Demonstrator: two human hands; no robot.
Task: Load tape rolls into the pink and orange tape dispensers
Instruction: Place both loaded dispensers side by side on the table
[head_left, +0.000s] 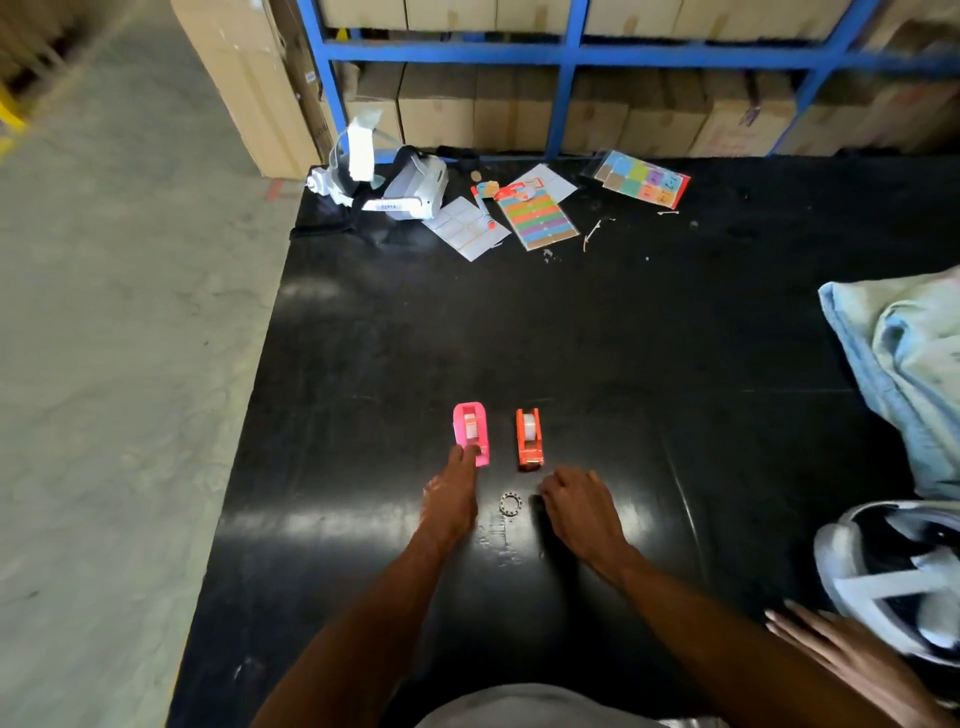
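The 2 tape dispensers stand side by side, apart, near the middle of the black surface (597, 338), each with a pale tape roll seated in its body. The pink dispenser (471, 433) is on the left and the orange dispenser (529, 437) on the right. The left hand (451, 499) is extended, grasping nothing, with its fingertips touching the near end of the pink dispenser. The right hand (582, 506) rests on the surface just beside the near end of the orange dispenser, fingers curled under; whether it encloses anything cannot be determined. A small ring (511, 504) lies on the surface between the 2 hands. Coloured label sheets (540, 218) and a white headset (400, 192) lie at the far edge.
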